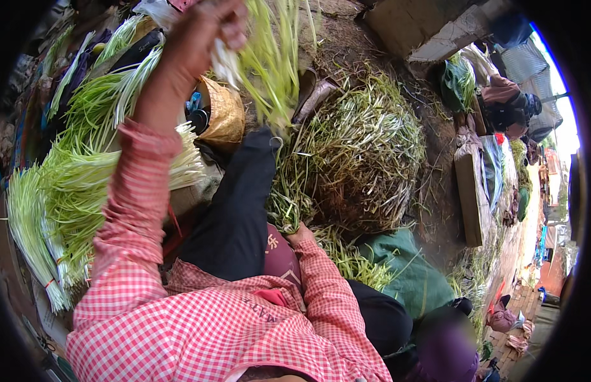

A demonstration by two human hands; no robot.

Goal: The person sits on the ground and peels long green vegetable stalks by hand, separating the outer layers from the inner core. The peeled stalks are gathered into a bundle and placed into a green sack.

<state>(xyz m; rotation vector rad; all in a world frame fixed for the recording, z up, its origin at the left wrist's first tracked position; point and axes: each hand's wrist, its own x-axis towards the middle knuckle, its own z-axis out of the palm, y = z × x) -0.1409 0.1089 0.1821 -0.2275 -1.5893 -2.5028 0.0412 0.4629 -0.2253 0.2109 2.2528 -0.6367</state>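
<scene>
Raised at the top of the view, my left hand (pixel 228 28) is closed on the white stem ends of a bunch of green leafy stalks (pixel 271 62), blurred by motion, whose tips hang towards my dark trouser knee. My right hand (pixel 301 235) rests low by my lap, against a tangle of green stalks (pixel 289 203); its fingers are mostly hidden. Beyond it rises a large heap of loose, partly dry stalks and trimmings (pixel 367 153). Bundles of pale green stalks with white ends (pixel 85 176) lie at the left, under and beside my left forearm.
A woven basket (pixel 223 112) stands near my knee. A green sack (pixel 405 272) with loose stalks lies at the right. A person in a purple head covering (pixel 446 344) is close at the lower right; another person (pixel 510 105) sits farther off. A cardboard box (pixel 419 24) stands at the top.
</scene>
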